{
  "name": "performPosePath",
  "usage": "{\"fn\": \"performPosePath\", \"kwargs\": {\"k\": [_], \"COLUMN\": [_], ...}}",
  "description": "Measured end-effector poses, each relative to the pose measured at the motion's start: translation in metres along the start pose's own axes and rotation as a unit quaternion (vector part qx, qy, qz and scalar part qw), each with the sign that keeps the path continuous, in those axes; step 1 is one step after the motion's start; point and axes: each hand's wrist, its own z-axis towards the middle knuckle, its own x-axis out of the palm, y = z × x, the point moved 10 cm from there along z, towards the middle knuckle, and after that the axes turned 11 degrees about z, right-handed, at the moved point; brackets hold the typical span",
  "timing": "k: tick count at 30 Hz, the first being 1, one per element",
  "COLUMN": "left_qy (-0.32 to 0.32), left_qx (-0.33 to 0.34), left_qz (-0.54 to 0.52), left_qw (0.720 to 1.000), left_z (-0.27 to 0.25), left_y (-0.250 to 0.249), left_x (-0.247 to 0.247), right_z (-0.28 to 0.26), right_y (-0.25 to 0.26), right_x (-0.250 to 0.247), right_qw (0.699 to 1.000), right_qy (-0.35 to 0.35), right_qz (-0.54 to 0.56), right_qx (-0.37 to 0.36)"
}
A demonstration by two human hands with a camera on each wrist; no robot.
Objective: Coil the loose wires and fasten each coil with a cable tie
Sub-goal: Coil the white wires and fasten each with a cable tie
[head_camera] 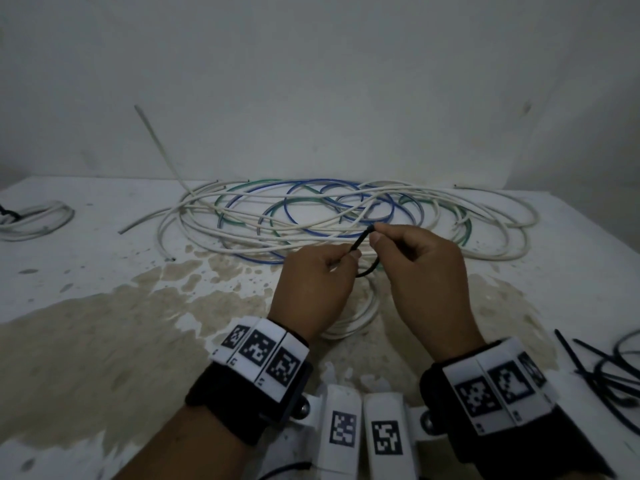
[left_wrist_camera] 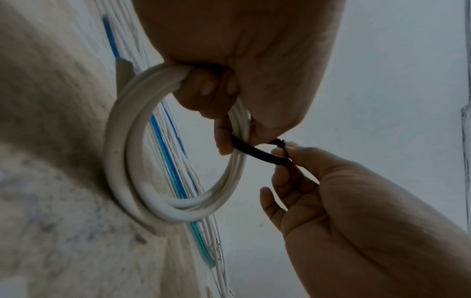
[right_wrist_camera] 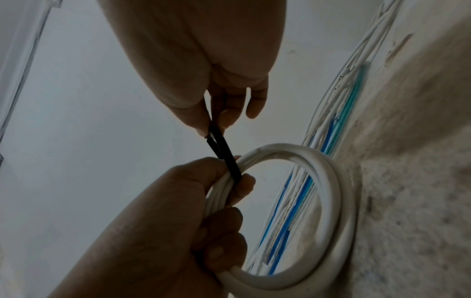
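holding a white wire coil (left_wrist_camera: 142, 141) in a curled grip, the left hand (head_camera: 313, 285) has its fingers (left_wrist_camera: 203, 90) wrapped round the bundle near the top, w/ the thumb and forefinger also pressed on the strands where the black cable tie (left_wrist_camera: 257, 151) crosses them. the coil hangs roughly upright from that hand, its lower edge at or near the bench (head_camera: 86, 306); contact can't be told. in the head view only a bit of the coil shows below and btwn the hands.

right hand (head_camera: 422, 271) pinches the cable tie's ends btwn thumb and forefinger, other fingers loosely curled. the tie is looped round the coil strands, and both its ends meet at the right fingertips (right_wrist_camera: 201, 125). whether the tail is threaded thru the head can't be told.

behind the hands, toward the wall (head_camera: 346, 81), a loose tangle of wires (head_camera: 329, 216) lies spread on the bench: white, blue and green loops overlapping, w/ one white end sticking up at the left. far left on the bench sits another white coil (head_camera: 34, 216) w/ a dark band on it. at the right edge lie spare black cable ties (head_camera: 609, 372) in a small heap. the bench top is white w/ a big brownish stain near the hands. both wrists carry black bands w/ white marker blocks (head_camera: 263, 355).
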Motion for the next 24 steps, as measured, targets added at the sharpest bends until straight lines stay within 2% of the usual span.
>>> {"fn": "performPosePath", "kwargs": {"k": [5, 9, 18, 24], "left_qy": [-0.005, -0.008, 0.021, 0.001], "left_qx": [-0.004, 0.017, 0.041, 0.043], "left_qz": [-0.004, 0.01, 0.032, 0.004], "left_qw": [1.0, 1.0, 0.998, 0.999], "left_z": [-0.001, -0.002, -0.003, -0.003], "left_y": [0.001, -0.003, -0.008, -0.007], "left_x": [0.0, 0.0, 0.008, 0.005], "right_z": [0.0, 0.001, 0.003, 0.001], "right_y": [0.001, 0.005, 0.002, -0.009], "right_x": [0.003, 0.003, 0.003, 0.003], "right_qw": [1.0, 0.999, 0.995, 0.991], "right_qy": [0.027, 0.042, 0.077, 0.067], "right_qz": [-0.013, -0.023, -0.054, 0.068], "right_qx": [0.007, 0.007, 0.016, 0.09]}}
